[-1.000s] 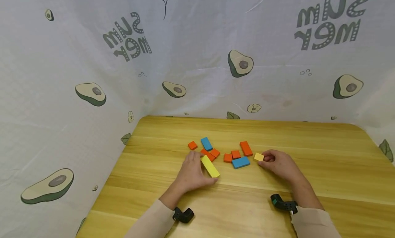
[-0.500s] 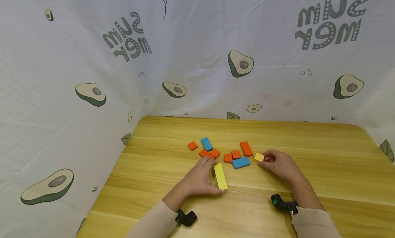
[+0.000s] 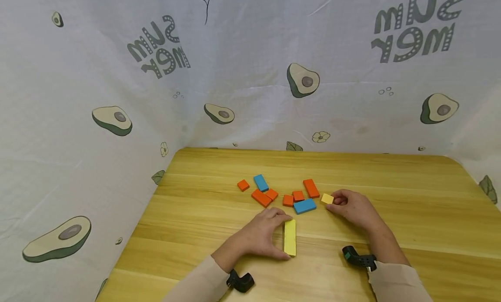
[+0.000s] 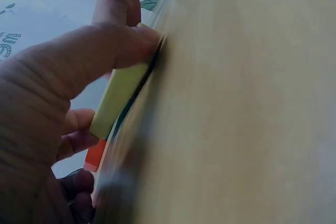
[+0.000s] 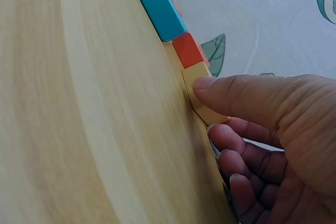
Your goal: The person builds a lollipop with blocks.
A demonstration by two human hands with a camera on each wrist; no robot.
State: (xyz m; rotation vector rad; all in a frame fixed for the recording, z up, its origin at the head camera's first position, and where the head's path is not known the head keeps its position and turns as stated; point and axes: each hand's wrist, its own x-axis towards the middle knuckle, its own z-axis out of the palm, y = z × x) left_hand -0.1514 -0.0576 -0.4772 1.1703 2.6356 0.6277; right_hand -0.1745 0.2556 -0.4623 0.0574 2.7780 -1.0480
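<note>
Since the earlier frames, the yellow bar (image 3: pixel 290 237) has travelled right and nearer in the left hand (image 3: pixel 260 236), swinging from a slant until it runs almost straight from near to far, while the right hand (image 3: pixel 354 209) and the yellow cube (image 3: pixel 327 199) have kept their place. Left thumb and fingers grasp the bar by its two ends, thumb at the near end, fingertips at the far end. It lies just to the right of the left palm, with a gap showing between them; whether its underside touches the table (image 3: pixel 411 206) I cannot tell. Right thumb and fingers pinch the cube, which is at their tips, to the left of that hand; the other right fingers are curled. Far and to the right of the bar, the cube is just beside the near end of a long red block (image 3: pixel 311 188). Left of the cube lie a blue block (image 3: pixel 305 206) and, at its far left side, two red cubes (image 3: pixel 293 198) close together. Farther left, beyond the left hand, another long red block (image 3: pixel 261 198) lies beside a single red cube (image 3: pixel 272 194), with a second blue block (image 3: pixel 261 182) just beyond them and a lone red cube (image 3: pixel 243 185) at the left.
</note>
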